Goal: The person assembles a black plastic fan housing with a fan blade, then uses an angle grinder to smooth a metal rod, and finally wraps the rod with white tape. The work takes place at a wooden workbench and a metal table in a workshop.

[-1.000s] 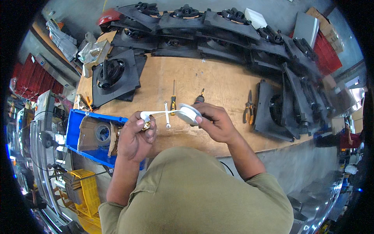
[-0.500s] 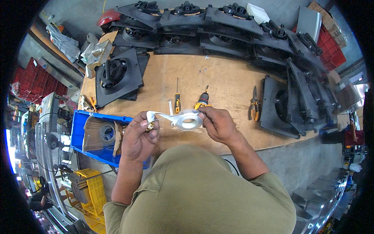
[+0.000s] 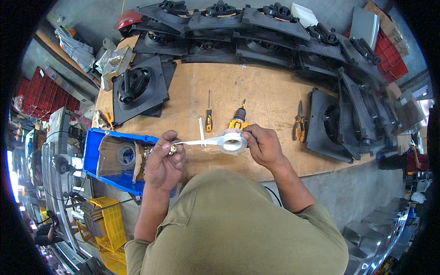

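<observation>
In the head view, the left hand (image 3: 164, 160) is curled, its thumb and fingertips pinching a small brass fitting (image 3: 173, 148) just above the near edge of the wooden workbench (image 3: 270, 87). The right hand (image 3: 263, 145) grips a roll of white thread-seal tape (image 3: 231, 142) by its rim, fingers closed around it. A strip of the tape (image 3: 198, 143) runs taut from the roll to the fitting, so the two hands are joined by it but stand apart. On the workbench just beyond the roll lie a yellow-handled screwdriver (image 3: 208, 112), a small wrench (image 3: 201, 124), a yellow cordless drill (image 3: 238, 120) and, right of the roll, pliers (image 3: 299, 123). Left of the fitting sits a blue bin (image 3: 94, 153) holding cardboard. Black fan housings (image 3: 137, 87) ring the workbench.
</observation>
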A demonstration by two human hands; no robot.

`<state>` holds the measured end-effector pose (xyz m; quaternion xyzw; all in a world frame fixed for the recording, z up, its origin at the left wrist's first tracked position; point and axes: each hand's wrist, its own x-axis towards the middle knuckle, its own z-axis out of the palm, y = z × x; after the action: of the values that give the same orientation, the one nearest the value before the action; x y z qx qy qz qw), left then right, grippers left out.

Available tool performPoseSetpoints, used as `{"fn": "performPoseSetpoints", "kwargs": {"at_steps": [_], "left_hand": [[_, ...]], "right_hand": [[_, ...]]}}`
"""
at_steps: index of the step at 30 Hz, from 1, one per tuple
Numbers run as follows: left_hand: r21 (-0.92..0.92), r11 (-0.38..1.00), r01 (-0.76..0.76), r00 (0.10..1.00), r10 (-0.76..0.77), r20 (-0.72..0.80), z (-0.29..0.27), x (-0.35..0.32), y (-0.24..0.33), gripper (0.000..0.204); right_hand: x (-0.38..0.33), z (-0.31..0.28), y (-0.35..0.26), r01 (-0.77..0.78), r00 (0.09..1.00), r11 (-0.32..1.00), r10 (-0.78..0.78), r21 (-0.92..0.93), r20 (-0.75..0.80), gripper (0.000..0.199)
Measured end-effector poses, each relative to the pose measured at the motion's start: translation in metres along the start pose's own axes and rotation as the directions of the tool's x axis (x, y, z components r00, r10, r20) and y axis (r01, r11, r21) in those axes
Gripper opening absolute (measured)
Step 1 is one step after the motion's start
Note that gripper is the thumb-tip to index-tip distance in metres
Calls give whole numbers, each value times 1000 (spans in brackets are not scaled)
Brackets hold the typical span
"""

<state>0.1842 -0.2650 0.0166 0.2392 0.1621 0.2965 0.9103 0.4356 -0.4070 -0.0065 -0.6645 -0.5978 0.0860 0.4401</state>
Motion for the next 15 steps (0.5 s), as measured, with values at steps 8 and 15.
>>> {"fn": "performPoseSetpoints", "kwargs": {"at_steps": [8, 15], "left_hand": [[-84, 995, 49, 998, -52, -28, -6, 0, -5, 25], [-93, 996, -13, 999, 16, 33, -5, 1, 2, 24]], "right_hand": [[-3, -5, 7, -21, 1000, 999, 21, -43, 5, 17], [-8, -11, 6, 107, 994, 990, -109, -87, -12, 14]]}}
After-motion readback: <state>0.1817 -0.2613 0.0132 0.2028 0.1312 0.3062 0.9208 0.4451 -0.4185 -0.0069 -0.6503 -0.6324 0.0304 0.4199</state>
